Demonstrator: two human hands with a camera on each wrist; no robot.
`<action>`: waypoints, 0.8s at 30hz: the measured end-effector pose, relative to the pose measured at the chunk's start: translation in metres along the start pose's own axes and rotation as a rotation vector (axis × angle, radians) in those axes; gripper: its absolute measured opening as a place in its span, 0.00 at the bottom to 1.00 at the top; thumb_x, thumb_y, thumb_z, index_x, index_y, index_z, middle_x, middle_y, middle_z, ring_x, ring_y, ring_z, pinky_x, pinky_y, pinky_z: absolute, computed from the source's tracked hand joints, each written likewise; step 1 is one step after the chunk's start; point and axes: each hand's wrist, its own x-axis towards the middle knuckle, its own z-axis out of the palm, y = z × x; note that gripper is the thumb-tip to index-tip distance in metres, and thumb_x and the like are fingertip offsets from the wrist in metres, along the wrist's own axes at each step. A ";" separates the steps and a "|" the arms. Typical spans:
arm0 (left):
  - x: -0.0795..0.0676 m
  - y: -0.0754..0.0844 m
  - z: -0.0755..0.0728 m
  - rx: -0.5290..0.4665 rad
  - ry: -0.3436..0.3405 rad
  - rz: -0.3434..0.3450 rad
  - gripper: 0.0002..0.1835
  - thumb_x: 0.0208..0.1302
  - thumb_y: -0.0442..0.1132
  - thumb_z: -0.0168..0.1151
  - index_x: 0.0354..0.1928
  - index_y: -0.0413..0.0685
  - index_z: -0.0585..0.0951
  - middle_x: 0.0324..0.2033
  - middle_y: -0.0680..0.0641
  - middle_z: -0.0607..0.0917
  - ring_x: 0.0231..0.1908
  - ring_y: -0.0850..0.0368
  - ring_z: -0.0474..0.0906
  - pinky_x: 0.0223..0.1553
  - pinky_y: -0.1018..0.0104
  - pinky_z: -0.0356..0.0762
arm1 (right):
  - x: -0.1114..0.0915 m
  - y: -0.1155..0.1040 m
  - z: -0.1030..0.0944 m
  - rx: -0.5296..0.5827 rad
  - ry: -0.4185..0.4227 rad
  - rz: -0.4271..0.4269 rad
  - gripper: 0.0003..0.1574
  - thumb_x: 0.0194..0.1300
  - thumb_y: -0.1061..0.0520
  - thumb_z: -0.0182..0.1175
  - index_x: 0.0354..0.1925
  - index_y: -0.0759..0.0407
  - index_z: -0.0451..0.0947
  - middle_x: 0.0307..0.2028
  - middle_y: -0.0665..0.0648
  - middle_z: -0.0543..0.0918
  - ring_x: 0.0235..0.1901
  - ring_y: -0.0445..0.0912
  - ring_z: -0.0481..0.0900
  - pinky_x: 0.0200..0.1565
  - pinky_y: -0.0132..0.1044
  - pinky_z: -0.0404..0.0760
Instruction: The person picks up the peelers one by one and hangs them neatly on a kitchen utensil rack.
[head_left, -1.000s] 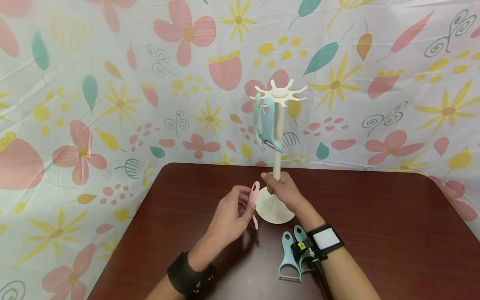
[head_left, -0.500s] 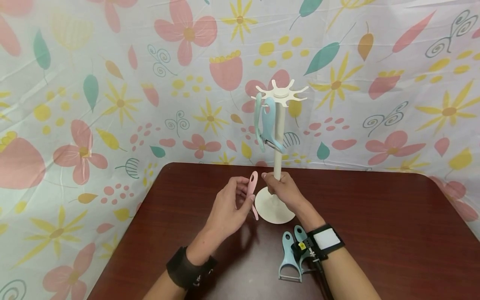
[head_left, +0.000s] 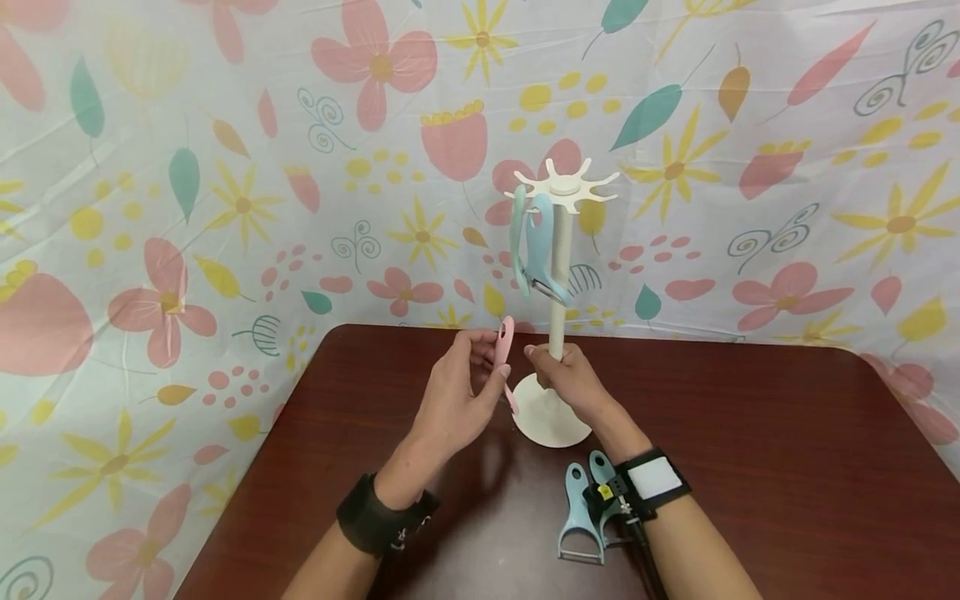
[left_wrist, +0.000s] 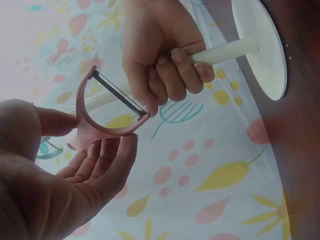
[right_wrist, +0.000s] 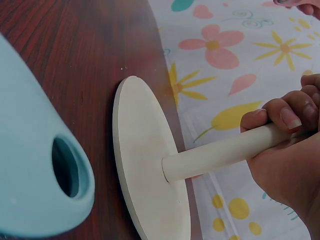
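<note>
Left hand (head_left: 457,400): pinching the pink peeler (head_left: 505,343), handle up, at ten o'clock from the base (head_left: 551,429) of the stand (head_left: 564,246). Right hand (head_left: 573,382): fingers wrapped round the stand. Mint peeler (head_left: 517,242) and blue peeler (head_left: 538,242) hang at about eight o'clock on its top. Two peelers (head_left: 577,506) lie on the table (head_left: 757,450) at five o'clock from the base.

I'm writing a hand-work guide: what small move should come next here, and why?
I'd probably have the left hand raise the pink peeler toward the top of the white stand: the peeler's holed handle end points up, two peelers already hang there, and the right hand grips the stand.
</note>
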 end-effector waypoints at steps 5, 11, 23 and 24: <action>0.009 0.003 -0.005 0.013 0.025 0.038 0.21 0.66 0.38 0.60 0.58 0.42 0.69 0.41 0.54 0.78 0.40 0.65 0.76 0.38 0.71 0.79 | 0.000 -0.002 0.001 0.005 0.012 0.005 0.35 0.75 0.49 0.51 0.14 0.65 0.60 0.11 0.54 0.56 0.13 0.47 0.51 0.18 0.44 0.49; 0.021 0.009 -0.012 0.018 0.046 0.061 0.21 0.68 0.39 0.60 0.59 0.41 0.69 0.41 0.54 0.79 0.40 0.64 0.76 0.37 0.70 0.79 | -0.001 -0.002 0.003 0.016 0.022 0.018 0.37 0.75 0.49 0.52 0.12 0.67 0.60 0.11 0.54 0.56 0.14 0.47 0.52 0.19 0.42 0.52; 0.045 0.045 -0.028 -0.004 0.096 0.137 0.19 0.65 0.27 0.58 0.56 0.31 0.68 0.40 0.38 0.79 0.41 0.49 0.79 0.41 0.62 0.81 | -0.001 -0.002 0.002 0.035 0.016 0.020 0.36 0.75 0.51 0.52 0.12 0.67 0.58 0.11 0.54 0.55 0.14 0.47 0.52 0.19 0.41 0.52; 0.046 0.050 -0.029 -0.015 0.096 0.132 0.19 0.65 0.27 0.58 0.56 0.30 0.68 0.40 0.38 0.78 0.41 0.48 0.79 0.41 0.63 0.81 | -0.001 -0.002 0.002 0.039 0.016 0.023 0.36 0.75 0.51 0.52 0.12 0.67 0.58 0.11 0.54 0.55 0.14 0.47 0.52 0.19 0.41 0.52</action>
